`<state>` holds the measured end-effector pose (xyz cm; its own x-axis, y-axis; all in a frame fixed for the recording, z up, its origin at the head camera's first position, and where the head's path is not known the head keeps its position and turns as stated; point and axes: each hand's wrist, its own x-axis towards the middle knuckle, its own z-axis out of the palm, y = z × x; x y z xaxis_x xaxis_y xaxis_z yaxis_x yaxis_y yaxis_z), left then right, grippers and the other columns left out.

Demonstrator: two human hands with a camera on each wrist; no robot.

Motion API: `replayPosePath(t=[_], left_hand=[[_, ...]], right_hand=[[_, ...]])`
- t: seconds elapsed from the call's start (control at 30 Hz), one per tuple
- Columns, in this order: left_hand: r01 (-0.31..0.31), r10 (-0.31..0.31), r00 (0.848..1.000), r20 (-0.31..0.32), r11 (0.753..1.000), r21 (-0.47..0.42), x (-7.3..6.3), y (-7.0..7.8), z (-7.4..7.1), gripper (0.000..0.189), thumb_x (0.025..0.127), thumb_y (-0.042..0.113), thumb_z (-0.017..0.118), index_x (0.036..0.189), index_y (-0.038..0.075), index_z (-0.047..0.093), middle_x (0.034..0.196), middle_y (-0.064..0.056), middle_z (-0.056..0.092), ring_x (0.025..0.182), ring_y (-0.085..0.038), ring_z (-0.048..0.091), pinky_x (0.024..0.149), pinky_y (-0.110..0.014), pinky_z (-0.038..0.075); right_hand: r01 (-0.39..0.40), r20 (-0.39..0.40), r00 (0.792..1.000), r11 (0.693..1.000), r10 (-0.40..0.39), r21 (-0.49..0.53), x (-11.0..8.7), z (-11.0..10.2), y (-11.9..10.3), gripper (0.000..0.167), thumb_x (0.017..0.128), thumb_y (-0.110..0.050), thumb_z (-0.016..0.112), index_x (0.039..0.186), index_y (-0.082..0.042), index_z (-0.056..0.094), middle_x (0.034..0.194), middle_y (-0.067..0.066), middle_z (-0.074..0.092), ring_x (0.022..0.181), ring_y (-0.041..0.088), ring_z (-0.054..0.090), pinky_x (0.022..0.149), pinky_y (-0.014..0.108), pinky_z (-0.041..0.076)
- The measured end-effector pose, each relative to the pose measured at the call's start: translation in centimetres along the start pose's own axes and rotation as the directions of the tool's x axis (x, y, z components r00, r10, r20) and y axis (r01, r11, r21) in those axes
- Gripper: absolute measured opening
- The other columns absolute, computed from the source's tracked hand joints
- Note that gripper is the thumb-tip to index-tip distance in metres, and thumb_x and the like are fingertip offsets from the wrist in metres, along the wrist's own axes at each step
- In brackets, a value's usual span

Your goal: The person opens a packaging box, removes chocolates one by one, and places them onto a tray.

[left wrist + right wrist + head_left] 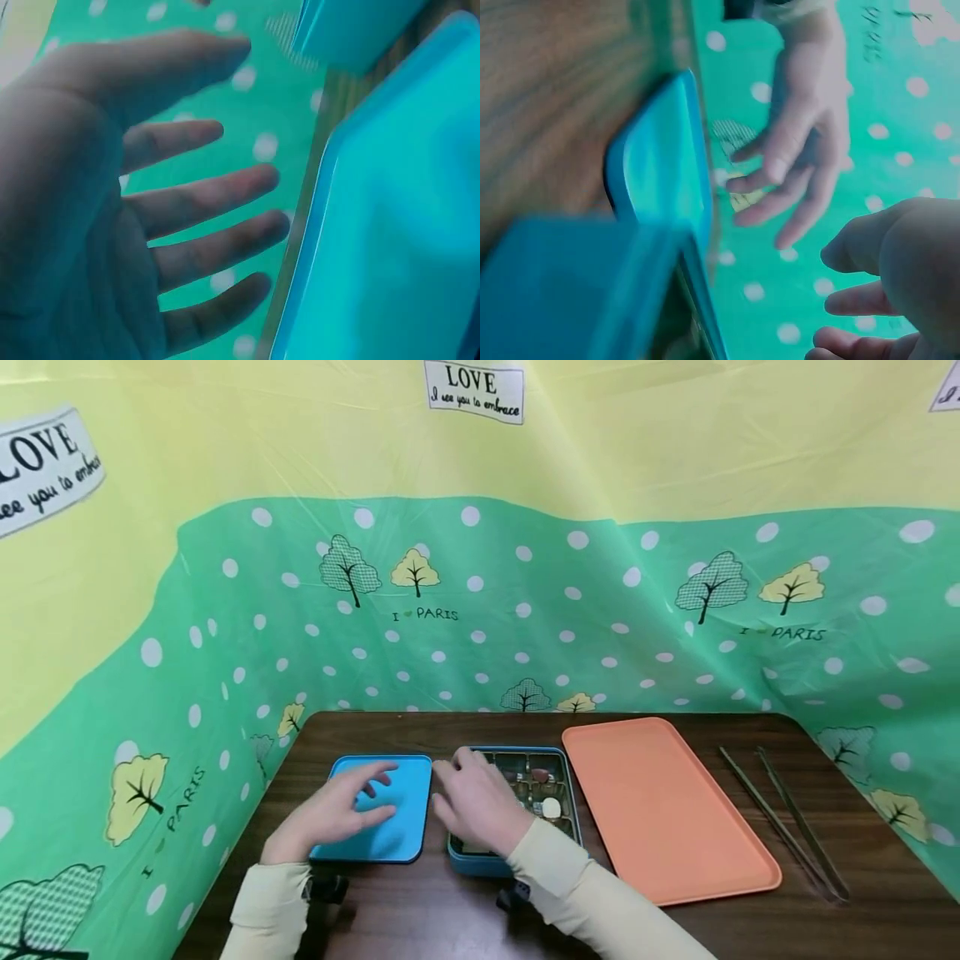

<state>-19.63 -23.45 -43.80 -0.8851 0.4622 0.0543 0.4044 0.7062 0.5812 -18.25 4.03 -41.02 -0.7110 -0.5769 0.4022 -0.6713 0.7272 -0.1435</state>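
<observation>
My left hand (333, 810) hovers over a flat blue tray (408, 831), its fingers spread. In the left wrist view nothing lies in that hand (82, 210), and the blue tray (397, 240) is beside the fingertips. Above the left part of a blue box (487, 865) is my right hand (483, 802), covering some of its compartments. A white round piece (551, 808) and a dark red piece (540, 775) show inside the box. Seen from the right wrist, the fingers of the right hand (915, 270) are loosely bent with nothing between them.
An orange tray (667, 810) lies right of the box, close to its side. Long metal tongs (834, 885) rest at the far right of the brown table (420, 914). A patterned green and yellow cloth (480, 635) hangs behind and along the sides.
</observation>
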Motion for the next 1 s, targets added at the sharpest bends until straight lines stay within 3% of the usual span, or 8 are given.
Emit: replayPosePath(t=[0.17,0.3,0.43,0.67,0.8,0.9,1.0], left_hand=[[-0.011,0.022,0.989,0.146,0.997,-0.076,2.3,2.2,1.6,0.075,0.098,0.043,0.075,0.161,0.02,0.042,0.143,-0.014,0.062,0.121,-0.033,0.064,0.098,-0.057,0.054],[-0.017,0.036,0.979,0.2,0.995,-0.097,3.9,3.2,2.5,0.078,0.097,0.042,0.076,0.162,0.018,0.04,0.148,-0.014,0.059,0.125,-0.035,0.062,0.102,-0.057,0.052],[-0.006,0.023,0.975,0.222,0.997,-0.081,4.6,3.6,3.0,0.08,0.095,0.043,0.077,0.162,0.017,0.041,0.151,-0.012,0.057,0.127,-0.037,0.06,0.104,-0.057,0.051],[0.023,-0.008,0.977,0.211,0.997,-0.069,4.2,3.3,3.6,0.083,0.089,0.039,0.084,0.158,0.013,0.046,0.155,-0.012,0.053,0.124,-0.036,0.061,0.1,-0.058,0.052],[0.033,-0.02,0.98,0.199,0.997,-0.065,4.2,3.1,3.7,0.083,0.087,0.039,0.086,0.157,0.014,0.048,0.156,-0.012,0.052,0.123,-0.035,0.061,0.1,-0.059,0.052],[0.043,-0.03,0.981,0.192,0.997,-0.06,4.3,3.2,3.8,0.082,0.086,0.039,0.087,0.155,0.014,0.05,0.155,-0.012,0.052,0.123,-0.035,0.061,0.1,-0.059,0.052],[0.047,-0.035,0.981,0.192,0.997,-0.058,4.4,3.3,3.8,0.082,0.086,0.039,0.087,0.155,0.013,0.05,0.155,-0.012,0.053,0.123,-0.035,0.061,0.1,-0.058,0.052]], right_hand=[[-0.082,-0.046,0.995,0.995,0.084,0.054,-1.2,-2.2,2.7,0.038,0.099,-0.024,0.071,0.131,-0.005,0.07,0.11,0.014,0.065,0.092,0.028,0.061,0.073,0.04,0.055],[-0.154,-0.057,0.986,0.987,0.157,0.05,-2.7,-3.7,5.0,0.043,0.098,-0.024,0.073,0.135,-0.003,0.068,0.111,0.014,0.064,0.09,0.025,0.059,0.072,0.038,0.054],[-0.236,-0.03,0.971,0.969,0.239,0.073,-4.7,-5.1,7.6,0.046,0.099,-0.023,0.072,0.14,-0.002,0.064,0.115,0.017,0.063,0.083,0.022,0.059,0.069,0.037,0.053],[-0.378,0.036,0.926,0.922,0.376,0.084,-9.3,-7.0,13.1,0.047,0.102,-0.02,0.067,0.143,0.001,0.059,0.132,0.029,0.059,0.103,0.038,0.065,0.078,0.053,0.057],[-0.418,-0.005,0.908,0.907,0.418,0.053,-12.5,-7.8,17.4,0.045,0.1,-0.018,0.069,0.137,0.007,0.061,0.122,0.032,0.061,0.09,0.036,0.064,0.074,0.053,0.054],[-0.481,-0.014,0.877,0.877,0.48,-0.001,-15.2,-8.3,20.7,0.046,0.099,-0.018,0.069,0.133,0.012,0.06,0.116,0.038,0.06,0.093,0.048,0.061,0.079,0.062,0.052],[-0.577,0.064,0.812,0.815,0.58,-0.06,-18.2,-8.8,23.8,0.055,0.099,-0.022,0.068,0.135,0.017,0.055,0.12,0.046,0.054,0.105,0.062,0.054,0.085,0.072,0.047]])
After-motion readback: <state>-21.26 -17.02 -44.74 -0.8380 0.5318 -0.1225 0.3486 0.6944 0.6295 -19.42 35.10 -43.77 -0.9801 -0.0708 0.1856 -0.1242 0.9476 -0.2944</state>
